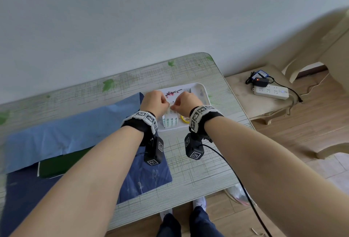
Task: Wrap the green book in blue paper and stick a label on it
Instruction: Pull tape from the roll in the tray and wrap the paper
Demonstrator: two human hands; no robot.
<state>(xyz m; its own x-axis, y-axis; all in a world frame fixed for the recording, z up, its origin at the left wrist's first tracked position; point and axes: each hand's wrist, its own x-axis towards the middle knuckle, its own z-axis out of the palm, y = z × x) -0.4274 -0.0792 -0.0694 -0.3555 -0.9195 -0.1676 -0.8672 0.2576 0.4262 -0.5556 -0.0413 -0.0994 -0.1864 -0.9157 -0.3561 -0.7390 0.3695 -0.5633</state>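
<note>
Dark green book [62, 163] half under blue paper [66, 134]; left hand [154, 102], right hand [186, 102] pinch labels [171, 120].

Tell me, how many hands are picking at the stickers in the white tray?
2. The left hand is over the white tray's left side; the right hand is right beside it. Both pinch the label strips. No other hand shows.
</note>
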